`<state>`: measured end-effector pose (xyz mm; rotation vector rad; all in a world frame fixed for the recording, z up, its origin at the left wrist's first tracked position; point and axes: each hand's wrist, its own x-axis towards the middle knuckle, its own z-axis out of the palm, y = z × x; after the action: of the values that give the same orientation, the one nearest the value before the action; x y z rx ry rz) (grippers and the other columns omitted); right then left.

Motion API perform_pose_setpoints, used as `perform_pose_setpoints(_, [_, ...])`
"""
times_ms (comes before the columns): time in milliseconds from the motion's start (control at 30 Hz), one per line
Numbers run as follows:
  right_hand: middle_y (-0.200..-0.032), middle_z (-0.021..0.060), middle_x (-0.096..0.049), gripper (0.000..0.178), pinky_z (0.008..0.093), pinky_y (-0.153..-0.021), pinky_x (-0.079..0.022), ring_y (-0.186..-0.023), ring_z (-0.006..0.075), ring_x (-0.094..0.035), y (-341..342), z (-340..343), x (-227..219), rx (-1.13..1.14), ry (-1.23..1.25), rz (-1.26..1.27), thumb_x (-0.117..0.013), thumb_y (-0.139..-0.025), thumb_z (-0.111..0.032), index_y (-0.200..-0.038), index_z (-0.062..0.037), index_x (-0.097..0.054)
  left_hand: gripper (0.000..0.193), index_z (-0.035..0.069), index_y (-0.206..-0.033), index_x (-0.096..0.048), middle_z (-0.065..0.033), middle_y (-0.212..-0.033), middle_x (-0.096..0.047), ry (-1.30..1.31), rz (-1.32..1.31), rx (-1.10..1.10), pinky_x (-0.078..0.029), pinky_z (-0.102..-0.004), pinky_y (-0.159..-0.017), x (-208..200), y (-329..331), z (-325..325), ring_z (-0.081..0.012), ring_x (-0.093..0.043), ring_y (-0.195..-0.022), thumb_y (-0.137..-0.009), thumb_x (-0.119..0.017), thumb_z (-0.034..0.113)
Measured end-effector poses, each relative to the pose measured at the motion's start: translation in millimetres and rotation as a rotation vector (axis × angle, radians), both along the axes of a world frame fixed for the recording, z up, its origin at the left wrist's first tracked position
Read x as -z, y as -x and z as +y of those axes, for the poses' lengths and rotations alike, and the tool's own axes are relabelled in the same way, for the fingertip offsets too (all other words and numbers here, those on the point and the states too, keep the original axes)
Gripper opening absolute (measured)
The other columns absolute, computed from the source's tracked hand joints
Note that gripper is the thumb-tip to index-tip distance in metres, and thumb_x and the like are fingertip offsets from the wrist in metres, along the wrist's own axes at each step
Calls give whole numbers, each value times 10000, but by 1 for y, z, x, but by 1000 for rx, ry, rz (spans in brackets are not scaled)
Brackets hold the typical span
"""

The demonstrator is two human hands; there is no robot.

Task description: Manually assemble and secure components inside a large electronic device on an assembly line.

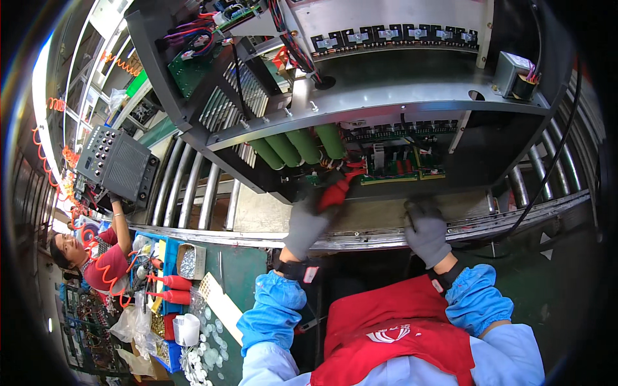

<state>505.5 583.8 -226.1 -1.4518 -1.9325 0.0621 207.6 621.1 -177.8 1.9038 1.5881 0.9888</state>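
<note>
My left hand (pixel 307 222), in a grey glove with dark fingers, is closed around a red squeeze bottle (pixel 335 193). The bottle is tilted, its red tip up against the near edge of a green circuit board (pixel 393 168) inside a dark metal cabinet (pixel 380 109). Left of the tip, several green cylinders (pixel 300 147) stand in a row. My right hand (pixel 426 228), gloved the same way, rests by the cabinet's lower edge with its fingers loosely apart and nothing visible in them. Motion blurs the left fingers a little.
The cabinet stands on a roller conveyor (pixel 193 186) with a metal front rail (pixel 360 239). A black cable (pixel 547 174) hangs at the right. At left are red squeeze bottles (pixel 177 282), a box of screws (pixel 191 260) and a person (pixel 106 264) by another grey device (pixel 119 164).
</note>
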Motion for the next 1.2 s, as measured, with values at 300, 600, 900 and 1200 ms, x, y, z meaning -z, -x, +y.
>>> perform_pose_setpoints(300, [-1045, 149, -661, 283, 485, -809, -519, -928, 376, -640, 3, 1, -4, 0, -26, -3, -658, -817, -128, -1095, -82, -689, 456, 6, -1213, -673, -208, -1093, -711, -70, 83, -20, -548, -410, -859, -2, 1, -1, -353, -703, -978, -790, -742, 160])
perform_pose_setpoints(600, [-1030, 147, -648, 297, 477, -798, -520, -919, 376, -636, 2, 1, -4, 7, -9, -40, -659, -811, -134, -1101, -79, -693, 433, 3, -1202, -677, -211, -1073, -713, -113, 49, 9, -546, -413, -847, -1, 0, 5, -361, -701, -959, -798, -724, 150])
perform_pose_setpoints(900, [-973, 146, -633, 356, 480, -768, -511, -874, 374, -623, 2, 1, -3, 2, -24, -13, -656, -762, -121, -1114, -82, -688, 379, 12, -1158, -698, -200, -1017, -730, -65, 34, -27, -547, -394, -818, -4, 3, 3, -335, -718, -926, -799, -734, 130])
perform_pose_setpoints(1200, [-969, 149, -642, 294, 478, -768, -512, -880, 373, -627, 1, 2, -2, 1, -6, -14, -652, -813, -124, -1103, -84, -685, 362, 18, -1097, -705, -233, -912, -704, -198, 202, -1, -534, -441, -732, -7, 1, 11, -412, -684, -839, -788, -768, 197])
